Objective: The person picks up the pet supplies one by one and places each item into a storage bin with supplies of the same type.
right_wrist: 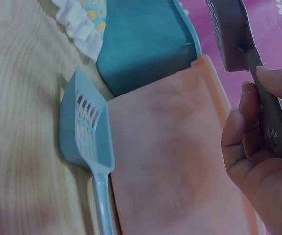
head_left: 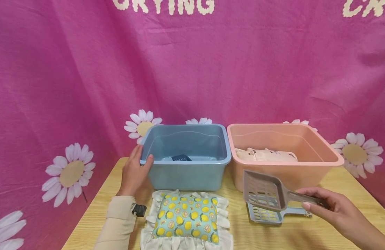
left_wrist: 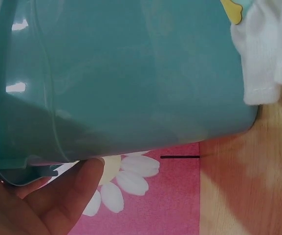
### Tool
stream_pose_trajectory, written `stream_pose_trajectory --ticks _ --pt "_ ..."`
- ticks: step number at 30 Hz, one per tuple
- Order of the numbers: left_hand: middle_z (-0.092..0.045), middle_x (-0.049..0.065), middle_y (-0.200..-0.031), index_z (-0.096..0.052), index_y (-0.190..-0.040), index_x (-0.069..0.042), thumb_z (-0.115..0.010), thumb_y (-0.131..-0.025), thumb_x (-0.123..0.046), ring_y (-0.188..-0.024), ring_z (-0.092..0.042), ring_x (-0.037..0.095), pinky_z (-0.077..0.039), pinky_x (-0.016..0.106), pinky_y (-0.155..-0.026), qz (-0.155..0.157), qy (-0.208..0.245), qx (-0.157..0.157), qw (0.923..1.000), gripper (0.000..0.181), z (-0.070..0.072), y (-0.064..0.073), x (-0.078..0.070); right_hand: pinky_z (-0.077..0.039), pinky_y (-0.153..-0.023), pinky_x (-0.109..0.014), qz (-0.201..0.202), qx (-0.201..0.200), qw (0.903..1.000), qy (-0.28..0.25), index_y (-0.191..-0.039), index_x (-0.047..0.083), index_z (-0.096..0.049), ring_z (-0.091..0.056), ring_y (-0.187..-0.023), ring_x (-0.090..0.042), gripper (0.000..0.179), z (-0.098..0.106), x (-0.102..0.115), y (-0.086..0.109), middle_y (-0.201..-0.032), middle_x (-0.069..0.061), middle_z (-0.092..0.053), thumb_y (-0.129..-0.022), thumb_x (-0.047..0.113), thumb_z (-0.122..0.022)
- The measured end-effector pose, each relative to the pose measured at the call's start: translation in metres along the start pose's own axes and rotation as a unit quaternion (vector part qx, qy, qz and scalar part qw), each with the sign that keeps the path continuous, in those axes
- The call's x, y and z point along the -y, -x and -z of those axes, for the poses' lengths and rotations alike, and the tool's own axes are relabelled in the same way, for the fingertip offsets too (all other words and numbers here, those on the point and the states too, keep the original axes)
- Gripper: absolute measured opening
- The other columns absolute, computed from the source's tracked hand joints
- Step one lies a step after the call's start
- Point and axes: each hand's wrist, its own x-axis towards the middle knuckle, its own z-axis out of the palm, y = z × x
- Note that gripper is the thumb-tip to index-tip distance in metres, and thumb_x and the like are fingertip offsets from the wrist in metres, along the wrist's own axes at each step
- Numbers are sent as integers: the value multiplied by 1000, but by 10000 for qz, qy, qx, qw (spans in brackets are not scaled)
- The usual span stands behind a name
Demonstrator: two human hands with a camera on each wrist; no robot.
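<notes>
My left hand (head_left: pixel 134 173) holds the front left corner of the blue bin (head_left: pixel 187 177), thumb at the rim and fingers along its left outer side. A dark blue slotted piece (head_left: pixel 181 158) lies in that bin. My right hand (right_wrist: pixel 263 132) grips the handle of a brown litter scoop (head_left: pixel 264 191), thumb on one side and fingers curled on the other. The scoop is raised in front of the pink bin (head_left: pixel 280 173). Below it a light blue litter scoop (right_wrist: pixel 87 127) lies on the table, partly overlapped by the brown one in the head view.
A lemon-print cushion (head_left: pixel 186 218) with white ruffles lies in front of the blue bin on the wooden table (head_left: pixel 95 222). A cream printed cloth item (head_left: pixel 264 155) is in the pink bin. The bins stand side by side before a magenta curtain (head_left: pixel 186 69) with white daisies.
</notes>
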Motion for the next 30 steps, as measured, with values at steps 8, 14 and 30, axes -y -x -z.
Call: stream_pose_trajectory --ticks 8,14,30 --pt "-26 9 -157 -30 -152 -10 -49 -95 -51 -138 -34 38 -38 58 -101 80 -59 23 9999 72 -1 -3 -2 -52 -72 -20 470 -283 9985 78 -124 2 -59 -62 -94 -5 32 -1 13 -23 -111 2 -65 -92 -2 -59" --pt "-29 9 -156 -33 -151 -9 -50 -95 -47 -136 -36 38 -35 58 -105 29 -83 -73 9999 69 -3 -8 -6 -52 -70 -21 513 -385 9979 25 -124 3 -60 -63 -88 -11 33 -1 18 -33 -106 -1 -67 -91 0 -61" --pt "-27 8 -157 -32 -151 -11 -50 -95 -48 -138 -34 36 -36 58 -104 95 -136 15 9999 70 2 0 -1 -53 -73 -19 476 -410 9980 -83 -127 2 -61 -64 -93 -3 37 -6 21 -40 -115 9 -67 -90 0 -63"
